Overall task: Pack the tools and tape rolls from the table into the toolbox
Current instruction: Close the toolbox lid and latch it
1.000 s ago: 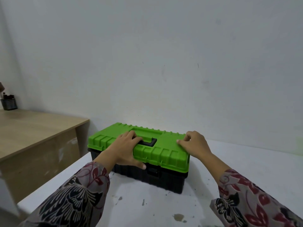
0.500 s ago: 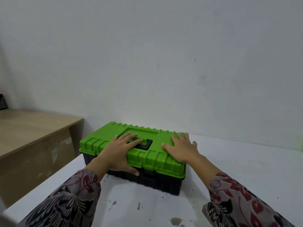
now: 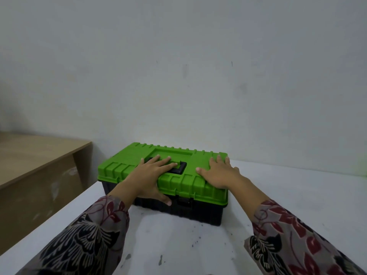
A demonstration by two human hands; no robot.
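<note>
White table against a bare wall; toolbox at 12 o'clock, lid shut. Right hand, curled a second ago, now lies flat, released; left hand flat too. No tools visible: packing looks finished.

One head-worn view — forward and down, close over the toolbox against the wall.

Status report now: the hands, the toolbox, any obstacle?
Left hand and right hand flat on the lid. Toolbox closed. No obstacle visible.
</note>
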